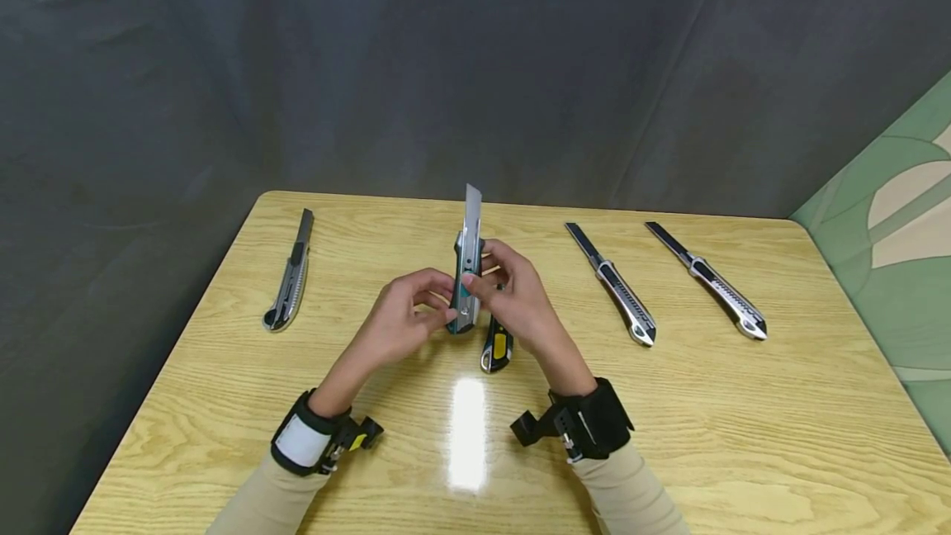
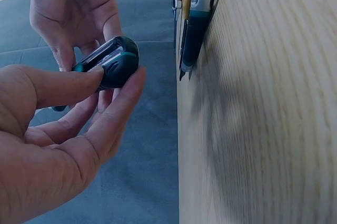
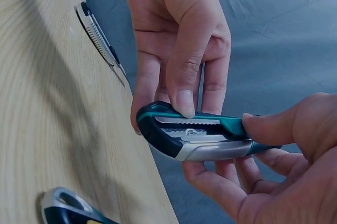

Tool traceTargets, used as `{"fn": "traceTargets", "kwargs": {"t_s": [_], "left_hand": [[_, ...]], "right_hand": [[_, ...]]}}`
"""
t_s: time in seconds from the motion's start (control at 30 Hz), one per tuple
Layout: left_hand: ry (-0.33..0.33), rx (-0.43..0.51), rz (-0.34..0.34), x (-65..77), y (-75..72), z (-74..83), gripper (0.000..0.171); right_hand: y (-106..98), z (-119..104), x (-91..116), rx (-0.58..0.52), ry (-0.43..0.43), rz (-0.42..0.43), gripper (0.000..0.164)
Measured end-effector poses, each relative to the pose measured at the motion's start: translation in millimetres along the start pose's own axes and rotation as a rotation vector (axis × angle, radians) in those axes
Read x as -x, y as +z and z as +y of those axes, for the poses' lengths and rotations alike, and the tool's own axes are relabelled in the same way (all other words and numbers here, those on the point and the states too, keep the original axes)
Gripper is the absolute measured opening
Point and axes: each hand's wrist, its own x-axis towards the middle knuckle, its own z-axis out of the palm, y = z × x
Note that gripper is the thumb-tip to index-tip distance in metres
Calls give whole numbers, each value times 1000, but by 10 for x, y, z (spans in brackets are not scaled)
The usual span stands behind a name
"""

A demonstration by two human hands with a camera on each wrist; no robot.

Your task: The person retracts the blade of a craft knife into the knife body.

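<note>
Both hands hold a silver and teal-black utility knife [image 1: 469, 262] above the middle of the table, its blade pointing up and away. With the thumb on the teal slider, my right hand [image 1: 523, 291] grips the handle from the right. My left hand [image 1: 401, 316] pinches the butt end between thumb and fingers. The right wrist view shows the knife handle [image 3: 210, 132] with its toothed slot facing the camera. Below the right hand, a black utility knife with a yellow patch [image 1: 499, 347] lies on the table, its upper part hidden by that hand.
A grey utility knife [image 1: 288, 287] lies at the table's left. Two silver and black utility knives, a nearer one [image 1: 624, 295] and an outer one [image 1: 721, 287], lie slanted on the right. A dark curtain [image 1: 446, 64] hangs behind the wooden table [image 1: 743, 436].
</note>
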Motion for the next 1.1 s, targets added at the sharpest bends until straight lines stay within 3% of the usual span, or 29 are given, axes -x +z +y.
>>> {"fn": "traceTargets", "kwargs": {"t_s": [0.2, 0.4, 0.73, 1.1], "left_hand": [[-2, 3, 2, 3, -6, -14, 25], [1, 5, 9, 15, -10, -17, 26], [12, 19, 20, 3, -28, -15, 26], [11, 6, 11, 0, -35, -10, 26]], "right_hand": [[-10, -224, 72, -22, 23, -33, 32], [-20, 44, -22, -101, 87, -47, 28], [5, 59, -21, -78, 103, -74, 24], [2, -225, 68, -17, 73, -88, 25]]}}
